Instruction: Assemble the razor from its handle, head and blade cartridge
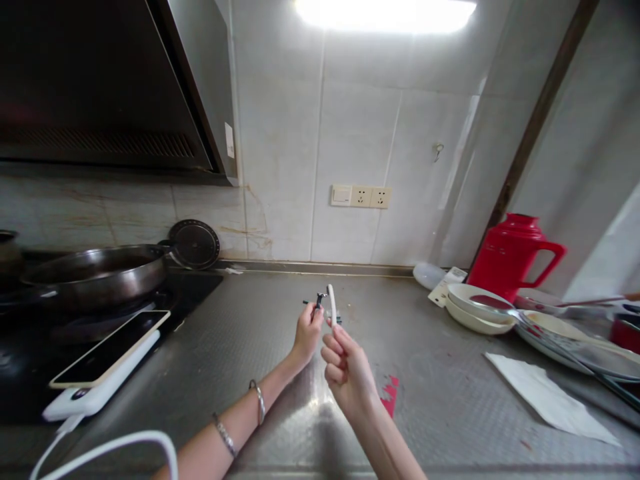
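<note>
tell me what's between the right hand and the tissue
Between the right hand and the tissue, the head view shows a jagged red patch on the counter, close by the wrist, then plain counter up to the tissue.

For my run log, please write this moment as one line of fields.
left hand: holds small black item | right hand: holds white stick | place: above metal counter

A slim white stick [332,303], nearly upright, is near a small black piece [319,301], both above the tabletop [250,327].
</note>
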Demonstrator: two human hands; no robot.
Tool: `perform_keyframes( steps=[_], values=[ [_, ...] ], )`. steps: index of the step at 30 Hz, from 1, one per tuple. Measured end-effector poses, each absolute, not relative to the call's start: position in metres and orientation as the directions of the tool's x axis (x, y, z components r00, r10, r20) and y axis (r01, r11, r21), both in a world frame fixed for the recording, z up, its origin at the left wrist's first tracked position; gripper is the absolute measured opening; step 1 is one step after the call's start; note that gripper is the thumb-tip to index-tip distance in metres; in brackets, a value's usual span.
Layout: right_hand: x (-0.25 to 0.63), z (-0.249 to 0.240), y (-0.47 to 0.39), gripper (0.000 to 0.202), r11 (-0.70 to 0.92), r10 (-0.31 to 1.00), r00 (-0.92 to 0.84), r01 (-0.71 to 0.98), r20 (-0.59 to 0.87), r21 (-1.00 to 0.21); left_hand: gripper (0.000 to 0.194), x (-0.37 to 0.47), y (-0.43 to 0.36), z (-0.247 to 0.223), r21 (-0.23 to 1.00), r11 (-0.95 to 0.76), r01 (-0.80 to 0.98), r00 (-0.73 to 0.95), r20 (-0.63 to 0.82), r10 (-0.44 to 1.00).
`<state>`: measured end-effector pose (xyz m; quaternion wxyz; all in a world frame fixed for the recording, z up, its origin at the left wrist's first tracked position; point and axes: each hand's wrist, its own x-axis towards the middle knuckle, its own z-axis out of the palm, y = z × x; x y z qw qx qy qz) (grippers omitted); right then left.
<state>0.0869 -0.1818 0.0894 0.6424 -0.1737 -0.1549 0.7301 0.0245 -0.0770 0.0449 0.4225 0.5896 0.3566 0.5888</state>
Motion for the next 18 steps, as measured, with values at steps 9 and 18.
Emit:
perform_keyframes(
  steps=[9, 18],
  values=[
    [0.068, 0.060, -0.195, 0.038, -0.132, 0.991, -0.093, -0.773, -0.094, -0.620, 0.027, 0.020, -0.067, 0.047, 0.935, -0.314, -0.165, 0.004, 0.319, 0.948],
    [0.135, 0.103, -0.119, 0.032, 0.429, 0.857, 0.277, 0.081, 0.434, -0.900, 0.025, 0.019, -0.070, 0.050, 0.964, -0.091, -0.252, 0.081, 0.114, 0.990]
  ],
)
